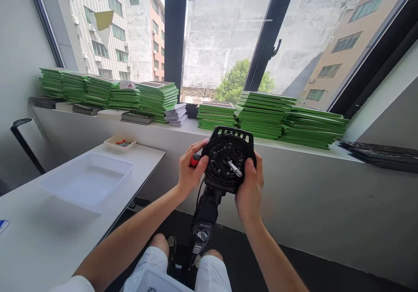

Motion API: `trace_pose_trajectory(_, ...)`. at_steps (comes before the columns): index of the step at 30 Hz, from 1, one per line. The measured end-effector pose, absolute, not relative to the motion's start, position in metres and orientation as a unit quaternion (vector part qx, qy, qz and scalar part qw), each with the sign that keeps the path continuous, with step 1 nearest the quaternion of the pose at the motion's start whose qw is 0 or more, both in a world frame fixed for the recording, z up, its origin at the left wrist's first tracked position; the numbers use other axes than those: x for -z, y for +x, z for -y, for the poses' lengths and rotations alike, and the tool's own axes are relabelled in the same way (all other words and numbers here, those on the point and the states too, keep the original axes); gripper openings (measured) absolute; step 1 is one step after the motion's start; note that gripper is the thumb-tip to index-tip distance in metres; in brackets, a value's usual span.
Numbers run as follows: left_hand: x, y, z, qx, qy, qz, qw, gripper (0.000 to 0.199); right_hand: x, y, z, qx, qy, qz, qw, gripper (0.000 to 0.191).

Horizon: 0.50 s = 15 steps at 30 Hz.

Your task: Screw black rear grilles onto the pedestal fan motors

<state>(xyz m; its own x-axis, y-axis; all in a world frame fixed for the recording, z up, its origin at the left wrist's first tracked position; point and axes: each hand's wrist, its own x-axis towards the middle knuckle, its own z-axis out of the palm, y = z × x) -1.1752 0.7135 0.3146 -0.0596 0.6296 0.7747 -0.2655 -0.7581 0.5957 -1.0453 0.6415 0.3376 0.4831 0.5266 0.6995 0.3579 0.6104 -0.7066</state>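
Note:
The black motor head of a stand fan sits on its upright post, its round slotted face turned towards me. A silver shaft sticks out from the middle of that face. My left hand grips the left edge, thumb on the front. Tucked in the same hand is a tool with a red and black handle, its far end hidden. On the right edge, my right hand is closed with its thumb over the front rim. Below, the fan's post carries a silver knob between my knees.
A white table at left bears a clear plastic bin and a small tray of small coloured pieces. Green stacks line the window sill ahead. A whitish box-like thing rests at my lap.

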Motion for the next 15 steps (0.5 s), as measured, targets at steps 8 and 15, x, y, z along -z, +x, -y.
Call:
trace_pose_trajectory(8, -0.315, -1.174, -0.713, -0.705, 0.580, -0.162, 0.375, 0.052, -0.339, -1.048, -0.643, -0.014, -0.474, 0.512, 0.716, 0.054)
trace_pose_trajectory(15, -0.312, -1.179, -0.694, -0.739, 0.528, -0.186, 0.374, 0.050, -0.354, -1.033, -0.649, -0.012, -0.487, 0.586, 0.648, 0.060)
